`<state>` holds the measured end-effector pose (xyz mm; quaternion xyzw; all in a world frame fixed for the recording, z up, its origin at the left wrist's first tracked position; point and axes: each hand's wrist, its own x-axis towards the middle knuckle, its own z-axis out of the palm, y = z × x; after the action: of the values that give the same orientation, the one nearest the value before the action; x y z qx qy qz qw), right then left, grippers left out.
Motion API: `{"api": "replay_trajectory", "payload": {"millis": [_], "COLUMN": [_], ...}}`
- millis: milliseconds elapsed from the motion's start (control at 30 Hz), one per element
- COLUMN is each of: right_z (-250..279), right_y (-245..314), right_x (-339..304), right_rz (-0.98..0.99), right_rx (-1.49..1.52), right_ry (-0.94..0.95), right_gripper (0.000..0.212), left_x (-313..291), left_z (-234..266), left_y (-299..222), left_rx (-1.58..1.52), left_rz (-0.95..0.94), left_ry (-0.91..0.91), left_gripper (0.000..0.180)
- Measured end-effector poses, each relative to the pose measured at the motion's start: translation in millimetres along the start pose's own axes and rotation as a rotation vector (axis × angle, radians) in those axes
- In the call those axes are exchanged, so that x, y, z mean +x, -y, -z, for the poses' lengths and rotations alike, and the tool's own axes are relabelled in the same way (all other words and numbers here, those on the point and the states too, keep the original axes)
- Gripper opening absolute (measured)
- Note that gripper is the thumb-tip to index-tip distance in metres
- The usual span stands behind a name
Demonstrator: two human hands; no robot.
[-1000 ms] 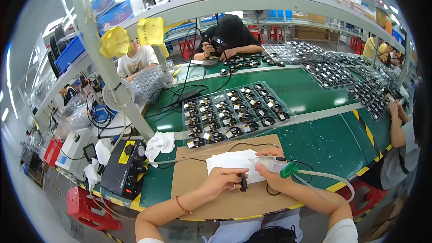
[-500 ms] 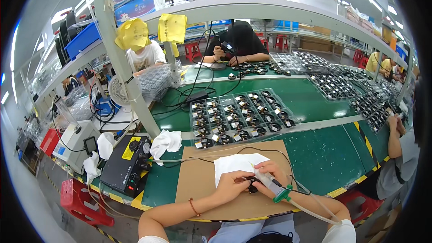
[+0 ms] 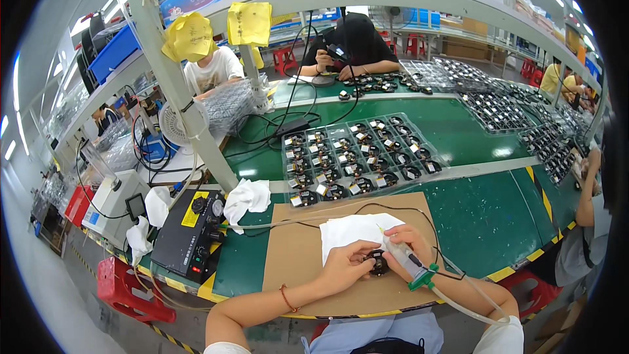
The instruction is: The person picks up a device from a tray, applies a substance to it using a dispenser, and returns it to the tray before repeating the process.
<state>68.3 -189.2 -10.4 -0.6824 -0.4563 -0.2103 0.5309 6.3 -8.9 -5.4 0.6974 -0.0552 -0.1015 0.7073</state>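
Over the brown cardboard sheet (image 3: 295, 242), my left hand (image 3: 347, 266) is closed on a small round black part (image 3: 378, 262) by its left edge. My right hand (image 3: 409, 247) grips a clear dispensing syringe (image 3: 404, 255), its thin needle pointing up and to the left. A green cap (image 3: 422, 277) closes the syringe's rear end, with a pale air hose (image 3: 462, 308) running from it. Part of my right hand lies close beside the black part; whether it touches it I cannot tell. White paper (image 3: 341, 229) lies under and behind my hands.
A clear compartment tray (image 3: 357, 190) of similar parts stands beyond the cardboard. To the left are a black dispenser controller (image 3: 187, 236), crumpled white tissue (image 3: 247, 202) and a shelf post (image 3: 190, 111). Across the bench a person (image 3: 354, 46) holds a dark tool; more filled trays (image 3: 498, 111) sit far right.
The view has shifted slightly, so the bench appears moved. The black part now shows its round face more fully between my hands. Both hands keep their hold.
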Motion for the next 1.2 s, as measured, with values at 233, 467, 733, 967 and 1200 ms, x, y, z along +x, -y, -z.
{"api": "replay_trajectory", "payload": {"millis": [233,467,733,967,1200], "right_z": [12.4,21.8,18.2,20.8,25.6], "right_y": [1.3,-5.9,-1.1,-0.9,-17.5], "right_x": [7.5,5.7,-1.8,3.1,-2.1], "right_rz": [-0.067,-0.166,-0.445,-0.685,-0.495], "right_rx": [0.025,-0.014,0.234,0.387,0.221], "right_ry": [0.039,0.079,0.001,0.021,0.008], "right_gripper": [0.043,0.042,0.043,0.045,0.045], "left_x": [-1.3,3.1,6.2,8.0,5.6], "left_z": [0.6,-1.2,11.9,7.6,4.3], "left_y": [0.4,-9.1,-11.3,-6.2,-10.0], "left_rx": [-0.075,-0.152,-0.294,-0.403,-0.274], "left_rz": [-0.069,0.007,0.220,0.199,0.189], "left_ry": [-0.047,0.018,0.297,0.411,0.430], "left_gripper": [0.032,0.034,0.039,0.064,0.057]}}
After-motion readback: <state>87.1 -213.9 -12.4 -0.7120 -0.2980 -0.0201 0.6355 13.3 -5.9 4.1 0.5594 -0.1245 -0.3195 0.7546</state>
